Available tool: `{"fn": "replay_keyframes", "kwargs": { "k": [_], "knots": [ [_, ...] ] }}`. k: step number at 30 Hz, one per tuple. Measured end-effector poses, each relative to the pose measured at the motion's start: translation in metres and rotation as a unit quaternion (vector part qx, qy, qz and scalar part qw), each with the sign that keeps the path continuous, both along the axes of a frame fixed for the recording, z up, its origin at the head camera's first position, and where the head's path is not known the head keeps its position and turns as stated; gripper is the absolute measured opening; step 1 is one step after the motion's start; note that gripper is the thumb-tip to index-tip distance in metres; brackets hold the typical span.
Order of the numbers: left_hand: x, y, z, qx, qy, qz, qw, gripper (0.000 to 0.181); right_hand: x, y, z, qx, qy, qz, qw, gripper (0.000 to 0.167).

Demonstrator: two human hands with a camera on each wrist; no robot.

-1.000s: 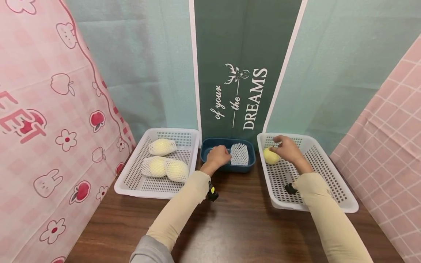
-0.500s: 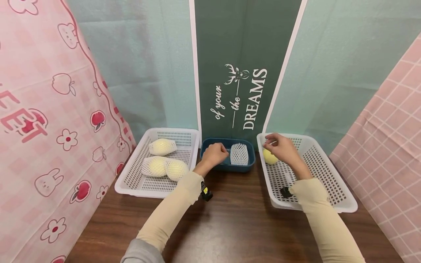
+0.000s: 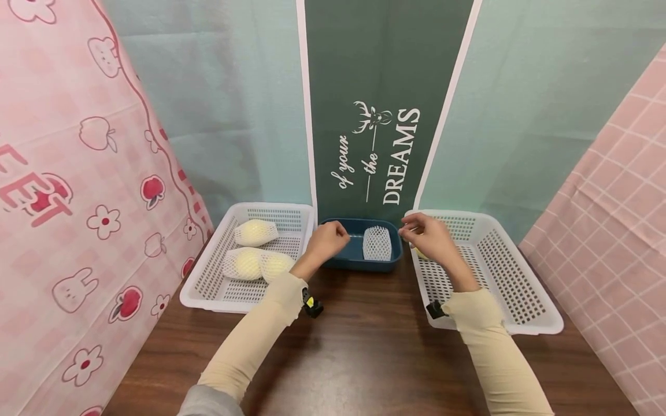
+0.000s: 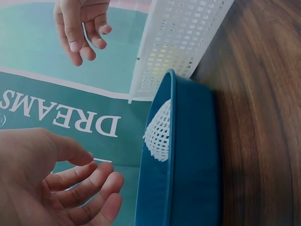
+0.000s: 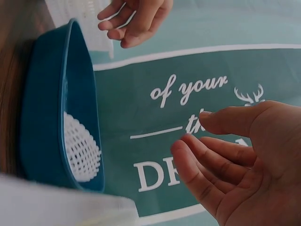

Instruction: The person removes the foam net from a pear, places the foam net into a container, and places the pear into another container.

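My left hand (image 3: 329, 240) hovers over the left end of a dark blue basin (image 3: 364, 265), its fingers loosely curled around nothing. Inside that basin, at the right, lies a white foam fruit net (image 3: 377, 244). My right hand (image 3: 430, 236), also holding nothing, is above the near-left corner region of the right white basket (image 3: 536, 330). Thumb and fingers (image 5: 188, 165) stand apart in the right wrist view. Below the right hand, a yellow round fruit (image 3: 420, 254) in the basket is mostly hidden. In the left wrist view, the left fingers (image 4: 106, 188) are loosely bent.
A left white basket (image 3: 203, 303) holds three yellow fruits (image 3: 256, 233) in foam nets. The baskets and basin stand on a brown wooden table (image 3: 359, 346). A green printed cloth (image 3: 390, 58) hangs behind, with pink cloths (image 3: 125, 254) at both sides.
Both hands have drawn back: the left moves leftward from beside the foam net, the right shifts left and off the yellow fruit, now covering most of it. The fruit stays in the basket.
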State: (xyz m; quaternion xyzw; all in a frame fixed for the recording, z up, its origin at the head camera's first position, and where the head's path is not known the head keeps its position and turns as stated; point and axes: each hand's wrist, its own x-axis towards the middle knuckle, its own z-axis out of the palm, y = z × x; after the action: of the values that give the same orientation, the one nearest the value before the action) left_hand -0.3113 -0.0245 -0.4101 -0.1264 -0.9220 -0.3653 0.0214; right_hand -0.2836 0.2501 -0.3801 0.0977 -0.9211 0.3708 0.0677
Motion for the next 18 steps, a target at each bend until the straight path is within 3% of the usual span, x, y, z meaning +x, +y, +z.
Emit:
{"fn": "replay_keyframes", "kwargs": {
  "k": [18],
  "knots": [
    [0.006,-0.028,0.004,0.033,0.017,-0.001,0.9993,0.015,0.007,-0.045,-0.01,-0.073,0.005,0.039,0.9966,0.028]
  ]
}}
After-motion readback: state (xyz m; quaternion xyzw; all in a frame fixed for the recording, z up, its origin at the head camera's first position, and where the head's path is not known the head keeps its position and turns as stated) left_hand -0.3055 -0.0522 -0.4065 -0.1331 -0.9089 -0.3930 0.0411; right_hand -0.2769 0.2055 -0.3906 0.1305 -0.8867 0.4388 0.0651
